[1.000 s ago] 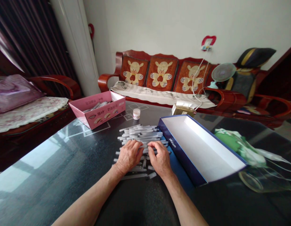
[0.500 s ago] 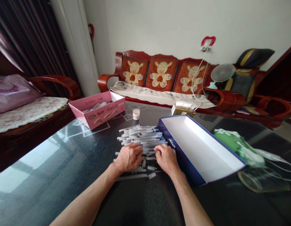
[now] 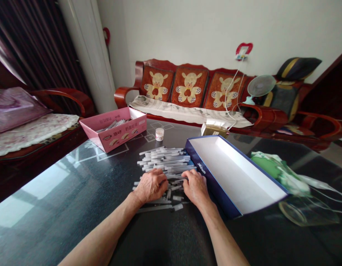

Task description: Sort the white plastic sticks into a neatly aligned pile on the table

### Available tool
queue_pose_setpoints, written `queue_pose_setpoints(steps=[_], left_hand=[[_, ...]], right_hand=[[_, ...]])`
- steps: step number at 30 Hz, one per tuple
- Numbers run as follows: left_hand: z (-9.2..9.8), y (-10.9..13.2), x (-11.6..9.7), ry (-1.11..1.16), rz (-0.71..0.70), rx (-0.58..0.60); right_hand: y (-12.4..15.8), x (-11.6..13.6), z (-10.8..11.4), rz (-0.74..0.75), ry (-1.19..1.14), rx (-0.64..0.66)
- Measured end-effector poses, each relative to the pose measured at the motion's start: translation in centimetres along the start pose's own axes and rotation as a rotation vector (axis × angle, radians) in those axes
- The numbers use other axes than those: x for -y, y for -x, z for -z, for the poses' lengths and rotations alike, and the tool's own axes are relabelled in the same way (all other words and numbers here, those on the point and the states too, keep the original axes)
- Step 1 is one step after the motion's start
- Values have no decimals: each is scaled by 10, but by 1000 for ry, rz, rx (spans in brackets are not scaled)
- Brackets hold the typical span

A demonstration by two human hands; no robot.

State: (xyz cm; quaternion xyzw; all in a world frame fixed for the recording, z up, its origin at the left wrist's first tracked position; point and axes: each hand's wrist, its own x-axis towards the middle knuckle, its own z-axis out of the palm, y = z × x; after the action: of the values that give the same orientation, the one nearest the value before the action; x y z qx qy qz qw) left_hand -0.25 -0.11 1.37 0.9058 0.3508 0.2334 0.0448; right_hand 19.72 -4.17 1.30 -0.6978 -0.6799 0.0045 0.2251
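Apparently, left hand (image 3: 150, 187) and right hand (image 3: 195, 188) atop loose white plastic sticks (image 3: 165, 160), grip state unclear.

I see white-and-grey plastic sticks (image 3: 165, 162) on a glossy black worktop (image 3: 77, 221) patterned with thin white lines. The long cardboard box (image 3: 232, 177) is navy outside and white inside, and the pink cardboard box (image 3: 112, 136) carries red print.
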Motion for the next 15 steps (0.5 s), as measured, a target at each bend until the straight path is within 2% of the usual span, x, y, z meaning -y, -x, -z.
queue_pose_setpoints(steps=[4,9,12,15], left_hand=[[0,0,0,15,-4,12],[0,-1,1,20,-64,-35],[1,-2,1,23,-67,-195],[4,-2,-3,-14,-21,-386]], right_hand=[[-4,-2,-1,-27,-42,-108],[-10,3,1,49,-286,-283],[-11,9,5,34,-476,-332],[-10,17,7,77,-587,-267]])
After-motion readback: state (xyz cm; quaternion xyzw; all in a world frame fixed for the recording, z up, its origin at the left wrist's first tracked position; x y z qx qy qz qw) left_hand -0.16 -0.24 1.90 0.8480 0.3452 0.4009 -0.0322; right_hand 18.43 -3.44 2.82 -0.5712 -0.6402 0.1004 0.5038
